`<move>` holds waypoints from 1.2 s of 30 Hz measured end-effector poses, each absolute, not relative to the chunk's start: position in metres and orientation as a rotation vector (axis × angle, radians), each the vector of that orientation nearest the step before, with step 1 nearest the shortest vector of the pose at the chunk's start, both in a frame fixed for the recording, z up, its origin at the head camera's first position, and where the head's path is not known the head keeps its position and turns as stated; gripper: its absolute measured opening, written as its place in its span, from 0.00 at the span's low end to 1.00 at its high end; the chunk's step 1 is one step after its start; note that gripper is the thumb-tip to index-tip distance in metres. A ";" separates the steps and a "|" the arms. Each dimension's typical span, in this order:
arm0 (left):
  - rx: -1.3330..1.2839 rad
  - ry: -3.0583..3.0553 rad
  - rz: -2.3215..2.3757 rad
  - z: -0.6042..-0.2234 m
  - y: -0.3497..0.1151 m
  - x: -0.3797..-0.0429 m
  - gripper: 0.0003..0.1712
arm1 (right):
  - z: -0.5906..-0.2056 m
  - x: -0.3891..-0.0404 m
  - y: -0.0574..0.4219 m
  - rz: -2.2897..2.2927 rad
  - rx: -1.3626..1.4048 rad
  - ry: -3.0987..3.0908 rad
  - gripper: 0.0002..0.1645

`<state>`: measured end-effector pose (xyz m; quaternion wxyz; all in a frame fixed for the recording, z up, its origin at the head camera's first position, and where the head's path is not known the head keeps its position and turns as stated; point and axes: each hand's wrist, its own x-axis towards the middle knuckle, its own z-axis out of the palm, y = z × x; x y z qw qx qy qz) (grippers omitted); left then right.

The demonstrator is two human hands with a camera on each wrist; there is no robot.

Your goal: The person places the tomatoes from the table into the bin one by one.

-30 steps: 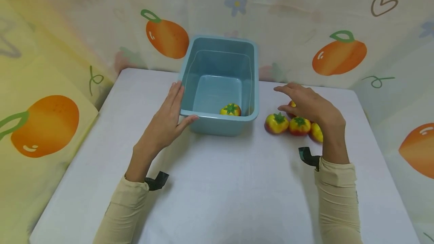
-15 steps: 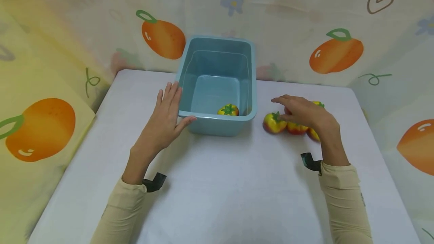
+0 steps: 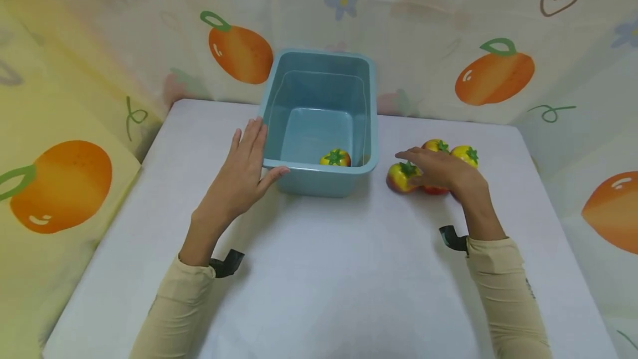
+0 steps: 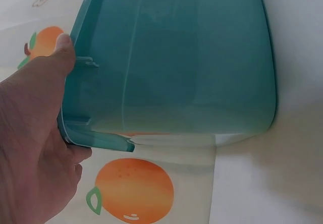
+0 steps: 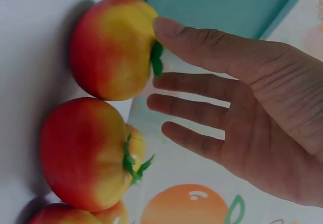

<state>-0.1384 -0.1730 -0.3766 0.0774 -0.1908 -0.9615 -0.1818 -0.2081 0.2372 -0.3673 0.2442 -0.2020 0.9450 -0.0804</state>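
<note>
A blue plastic basin (image 3: pixel 319 183) stands at the back of the table, with one red-and-yellow fruit with a green leafy top (image 3: pixel 335 158) inside. My left hand (image 3: pixel 236 173) rests at its front left corner, fingers straight along the left side and thumb along the front rim. To the basin's right, my right hand (image 3: pixel 443 170) is over a cluster of similar fruits. Its thumb and straight fingers reach the top of the leftmost fruit (image 5: pixel 108 47), the thumb tip right at the skin. Another fruit (image 5: pixel 83 153) sits beside that one, mostly under the hand in the head view.
Behind the right hand lie two more fruits, a back one (image 3: pixel 435 144) and a right one (image 3: pixel 464 153). A white cloth covers the table (image 3: pixel 339 270). A printed fabric backdrop (image 3: pixel 423 26) rises behind and at both sides.
My right hand has come down and toward the front, from above the back fruit to the leftmost one, uncovering the back fruits. The left hand stays at the basin, its fingers slightly more spread.
</note>
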 end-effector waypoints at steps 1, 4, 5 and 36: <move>-0.576 -2.878 -0.545 -0.376 -0.173 -0.139 0.55 | -0.368 -0.208 0.237 -0.204 -0.554 2.578 0.42; -0.582 -2.879 -0.553 -0.376 -0.174 -0.138 0.56 | -0.372 -0.208 0.237 -0.157 -0.582 2.570 0.41; -0.582 -2.880 -0.554 -0.376 -0.174 -0.138 0.56 | -0.373 -0.208 0.237 -0.158 -0.596 2.571 0.41; -0.584 -2.841 -0.597 -0.379 -0.175 -0.138 0.55 | -0.387 -0.207 0.238 -0.223 -0.699 2.671 0.38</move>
